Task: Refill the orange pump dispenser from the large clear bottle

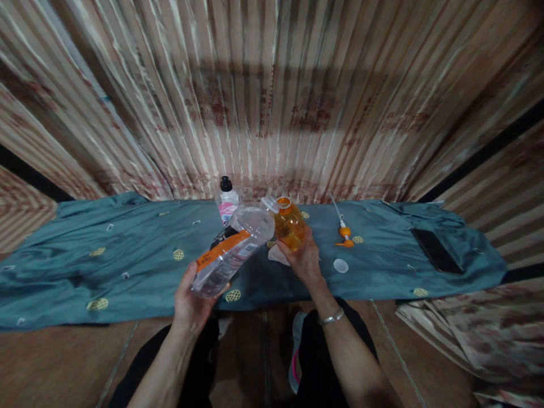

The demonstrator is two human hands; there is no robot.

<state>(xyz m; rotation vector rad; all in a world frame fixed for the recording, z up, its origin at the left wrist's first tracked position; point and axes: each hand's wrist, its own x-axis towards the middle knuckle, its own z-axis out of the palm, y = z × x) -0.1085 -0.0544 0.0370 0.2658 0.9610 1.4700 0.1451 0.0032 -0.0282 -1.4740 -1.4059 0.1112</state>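
Observation:
My left hand (196, 297) is wrapped round the base of a large clear plastic bottle (238, 249) with an orange and black label. The bottle is tilted, its mouth up and to the right, close to the neck of an amber bottle (289, 225). My right hand (304, 258) grips that amber bottle, which is uncapped and leans a little. Whether the two mouths touch, or liquid passes between them, I cannot make out. Right of my right hand lies an orange and white pump top (344, 232) with a long tube, and a small white round cap (340, 266).
A clear bottle with a black cap and pink label (228, 203) stands behind the large bottle. A pale crumpled piece (278, 255) lies under the amber bottle. A black phone (436, 250) rests at the right on the teal cloth (144, 260). Striped curtains (263, 102) hang behind.

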